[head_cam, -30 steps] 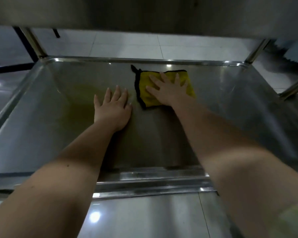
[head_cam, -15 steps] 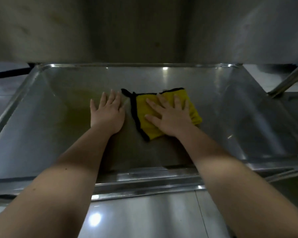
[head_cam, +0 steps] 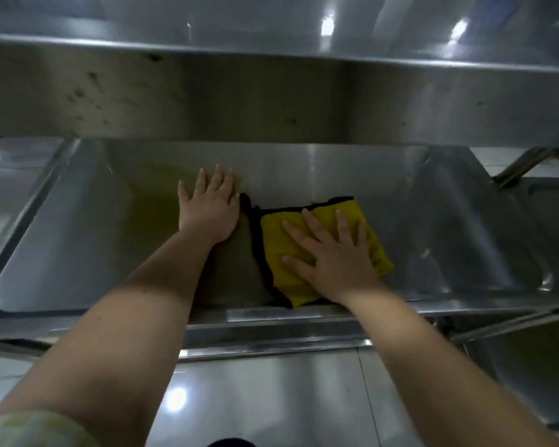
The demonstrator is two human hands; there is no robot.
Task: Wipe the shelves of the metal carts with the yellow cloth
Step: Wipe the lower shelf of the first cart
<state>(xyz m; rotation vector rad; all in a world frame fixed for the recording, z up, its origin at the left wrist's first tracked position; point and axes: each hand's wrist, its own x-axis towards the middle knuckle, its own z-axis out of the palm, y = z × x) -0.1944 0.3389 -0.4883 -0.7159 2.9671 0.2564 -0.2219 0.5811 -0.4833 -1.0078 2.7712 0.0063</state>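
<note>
Where the raised rim of the lower shelf (head_cam: 94,240) curves round at the left, the steel pan looks dull, with a faint yellowish reflection toward its middle. Just right of that, the left hand (head_cam: 208,209) lies palm down on the shelf, its fingers straight and mostly close together, the little finger set slightly apart; it grips nothing. Its thumb side is just beside the black-edged corner of the yellow cloth (head_cam: 289,290), and I cannot tell whether the two touch. The cloth lies flat on the shelf right of centre, its near corner reaching the front rim. On top of it the right hand (head_cam: 333,256) presses palm down, fingers straight and spread wide, thumb pointing left. Further right the steel runs on to the shelf's rim, and a slanted cart post (head_cam: 517,162) shows beyond it. Overhead, the upper shelf (head_cam: 271,98) spans the whole view, its underside spotted. Below the cart lies a glossy tiled floor (head_cam: 271,398)
</note>
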